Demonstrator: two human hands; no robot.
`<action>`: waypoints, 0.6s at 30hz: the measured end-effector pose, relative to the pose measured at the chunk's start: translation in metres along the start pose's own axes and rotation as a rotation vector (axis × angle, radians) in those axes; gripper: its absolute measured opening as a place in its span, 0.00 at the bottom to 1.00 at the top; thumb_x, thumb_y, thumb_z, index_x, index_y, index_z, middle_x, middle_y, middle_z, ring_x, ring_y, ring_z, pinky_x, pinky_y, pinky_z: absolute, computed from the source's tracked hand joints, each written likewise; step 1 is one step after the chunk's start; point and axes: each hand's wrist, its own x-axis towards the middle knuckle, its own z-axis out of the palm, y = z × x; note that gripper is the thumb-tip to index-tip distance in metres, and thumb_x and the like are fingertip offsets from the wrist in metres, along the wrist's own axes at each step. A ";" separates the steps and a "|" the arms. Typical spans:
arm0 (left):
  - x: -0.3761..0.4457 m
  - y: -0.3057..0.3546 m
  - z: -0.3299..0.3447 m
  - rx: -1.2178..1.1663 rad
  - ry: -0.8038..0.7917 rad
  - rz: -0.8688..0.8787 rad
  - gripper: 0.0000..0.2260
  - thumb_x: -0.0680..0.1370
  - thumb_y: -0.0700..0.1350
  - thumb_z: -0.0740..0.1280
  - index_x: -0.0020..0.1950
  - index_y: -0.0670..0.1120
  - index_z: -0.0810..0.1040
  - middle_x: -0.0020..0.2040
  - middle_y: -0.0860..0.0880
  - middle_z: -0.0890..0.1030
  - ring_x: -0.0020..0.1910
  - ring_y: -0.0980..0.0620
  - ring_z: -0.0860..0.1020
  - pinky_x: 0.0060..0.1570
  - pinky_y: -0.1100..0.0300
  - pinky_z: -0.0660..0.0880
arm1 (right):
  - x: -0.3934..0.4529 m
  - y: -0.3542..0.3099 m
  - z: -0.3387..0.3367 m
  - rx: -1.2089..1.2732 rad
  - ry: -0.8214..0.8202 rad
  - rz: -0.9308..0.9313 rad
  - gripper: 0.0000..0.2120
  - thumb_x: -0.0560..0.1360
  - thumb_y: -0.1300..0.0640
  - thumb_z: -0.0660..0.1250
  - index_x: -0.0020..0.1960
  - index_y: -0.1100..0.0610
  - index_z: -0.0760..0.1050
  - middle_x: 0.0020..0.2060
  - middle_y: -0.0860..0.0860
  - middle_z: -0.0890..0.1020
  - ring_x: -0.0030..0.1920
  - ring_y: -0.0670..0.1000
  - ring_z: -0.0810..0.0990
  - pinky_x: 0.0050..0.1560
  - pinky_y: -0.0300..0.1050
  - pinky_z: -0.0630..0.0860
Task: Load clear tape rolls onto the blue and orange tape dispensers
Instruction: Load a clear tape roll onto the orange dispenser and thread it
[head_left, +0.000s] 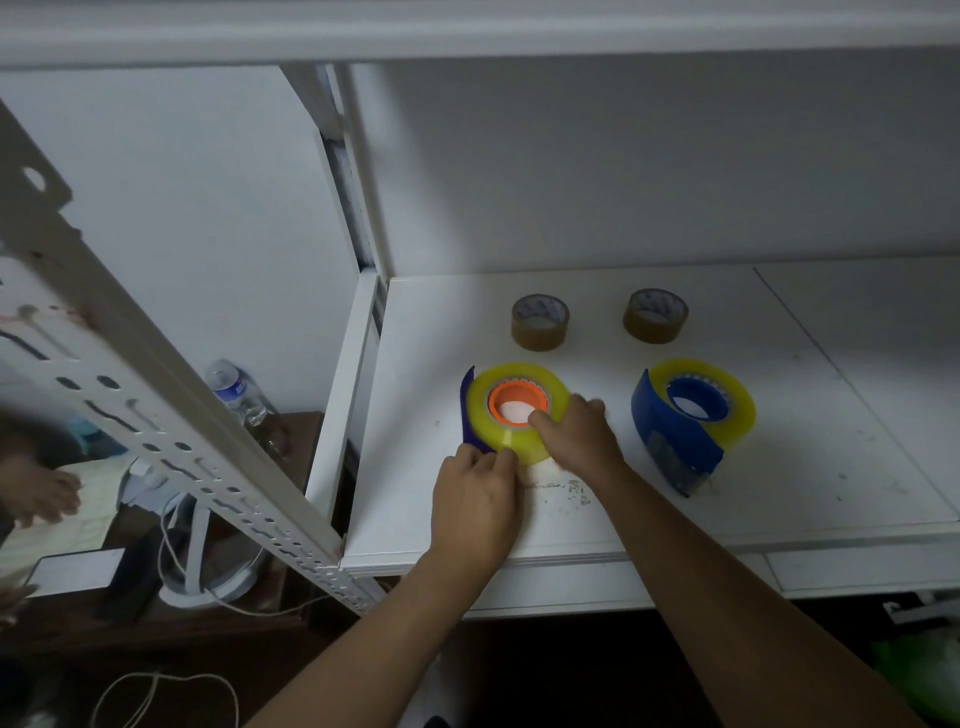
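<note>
Near the shelf's (675, 499) front-left corner, both hands are gripping the clear tape roll (511, 415) lying flat on the orange dispenser (519, 402), left hand (475, 501) pinching its near edge, right hand (574, 434) hooking the core.

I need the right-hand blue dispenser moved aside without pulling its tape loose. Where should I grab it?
Probably grip the blue dispenser by its curved blue shell at the near left side, coming from the front, thumb in the open blue hub and fingers on the shell. The clear tape roll and front cutter end stay untouched.
</note>
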 end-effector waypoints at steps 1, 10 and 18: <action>-0.001 0.001 0.001 0.041 0.000 0.018 0.08 0.66 0.39 0.69 0.31 0.45 0.71 0.26 0.47 0.75 0.28 0.46 0.70 0.27 0.58 0.64 | -0.001 0.002 0.001 -0.166 0.085 -0.101 0.35 0.73 0.42 0.63 0.73 0.59 0.60 0.68 0.58 0.65 0.58 0.58 0.74 0.47 0.47 0.74; -0.002 -0.007 0.008 -0.034 -0.003 -0.050 0.03 0.71 0.42 0.68 0.37 0.46 0.75 0.31 0.48 0.78 0.28 0.48 0.74 0.24 0.57 0.69 | 0.002 0.019 -0.002 -0.528 0.032 -0.793 0.30 0.73 0.32 0.50 0.64 0.48 0.75 0.66 0.47 0.76 0.75 0.50 0.60 0.70 0.55 0.57; 0.019 -0.029 0.008 -0.146 -0.044 -0.248 0.03 0.77 0.39 0.62 0.47 0.43 0.76 0.42 0.47 0.80 0.39 0.45 0.77 0.32 0.56 0.67 | -0.008 0.000 0.008 -0.641 0.151 -0.528 0.27 0.77 0.34 0.51 0.64 0.52 0.73 0.65 0.51 0.77 0.73 0.55 0.61 0.65 0.58 0.61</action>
